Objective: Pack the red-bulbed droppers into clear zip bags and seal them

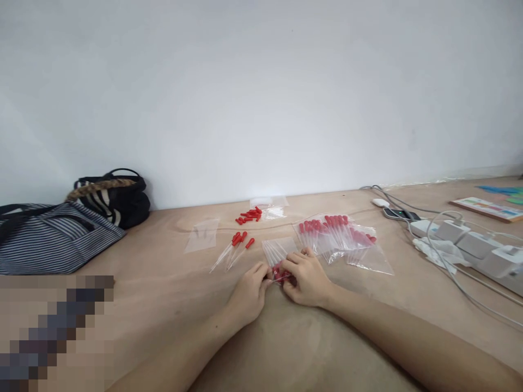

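Bag (277, 256) of red-capped droppers is pinched at its near end by both hands, left hand (249, 294) and right hand (306, 276) together, on a tan surface (163, 283) against a white wall (261, 98); no writing can be read.

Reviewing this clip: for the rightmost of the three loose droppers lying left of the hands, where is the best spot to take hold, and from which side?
Probably the red bulb of that dropper, pinched from above. It lies flat, bulb at the far end, slightly apart from its neighbours; the clear stem looks thin and slippery.
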Demonstrator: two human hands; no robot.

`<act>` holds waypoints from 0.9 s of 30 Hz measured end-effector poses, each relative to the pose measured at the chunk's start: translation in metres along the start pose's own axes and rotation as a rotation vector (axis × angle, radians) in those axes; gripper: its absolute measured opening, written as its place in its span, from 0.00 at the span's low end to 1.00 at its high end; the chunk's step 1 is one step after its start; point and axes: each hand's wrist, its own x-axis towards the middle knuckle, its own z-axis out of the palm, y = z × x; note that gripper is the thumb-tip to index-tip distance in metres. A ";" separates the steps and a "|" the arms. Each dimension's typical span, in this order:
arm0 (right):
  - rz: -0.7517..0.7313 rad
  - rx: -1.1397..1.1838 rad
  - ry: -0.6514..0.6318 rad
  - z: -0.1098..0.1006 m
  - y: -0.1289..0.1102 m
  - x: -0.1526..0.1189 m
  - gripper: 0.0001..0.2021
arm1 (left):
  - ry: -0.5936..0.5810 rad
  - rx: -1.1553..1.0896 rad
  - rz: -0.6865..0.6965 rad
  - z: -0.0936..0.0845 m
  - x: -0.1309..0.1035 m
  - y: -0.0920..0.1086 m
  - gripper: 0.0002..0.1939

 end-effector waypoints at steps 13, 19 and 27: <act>0.002 0.236 0.044 0.006 0.015 -0.002 0.06 | 0.021 0.119 0.031 -0.001 -0.005 0.002 0.10; 0.078 0.466 0.100 0.010 0.019 -0.006 0.12 | 0.059 0.256 0.062 0.002 0.001 -0.002 0.05; 0.130 0.422 0.123 0.014 0.018 -0.003 0.05 | 0.082 0.405 0.145 0.007 0.013 -0.002 0.07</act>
